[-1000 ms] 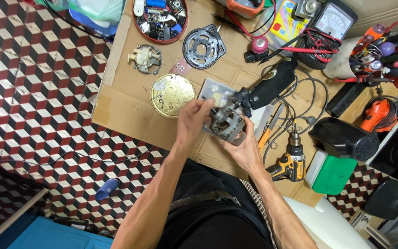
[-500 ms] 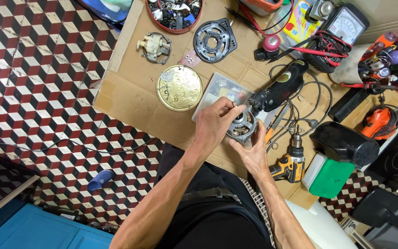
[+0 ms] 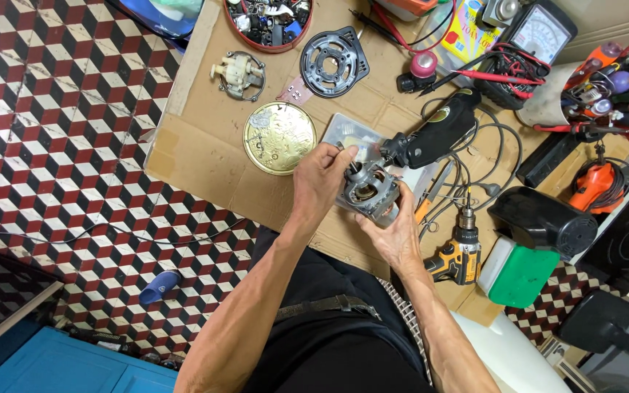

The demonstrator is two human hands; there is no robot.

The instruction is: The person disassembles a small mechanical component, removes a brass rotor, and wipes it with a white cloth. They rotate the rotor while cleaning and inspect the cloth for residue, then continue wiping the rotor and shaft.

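A grey metal motor housing [image 3: 367, 191] with copper windings inside is held above a sheet of cardboard [image 3: 205, 156]. My left hand [image 3: 322, 178] grips its upper left side, fingers curled over the rim. My right hand [image 3: 394, 231] cups it from below and from the right. Just behind the motor lies a black rotary tool [image 3: 431, 138] with a cord, and a clear plastic box [image 3: 351, 135] shows under my left fingers.
On the cardboard lie a round gold tin lid [image 3: 279, 137], a black motor end cover [image 3: 333, 62], a small pump part [image 3: 239, 74], a red bowl of parts [image 3: 269, 22], a yellow cordless drill [image 3: 459, 251], a multimeter [image 3: 540, 36] and screwdrivers [image 3: 613, 87]. A checkered tile floor [image 3: 60, 131] lies left.
Both hands have stayed on the motor housing, turning it slightly. The view has shifted, so the cardboard and tools sit lower and further right in the picture.
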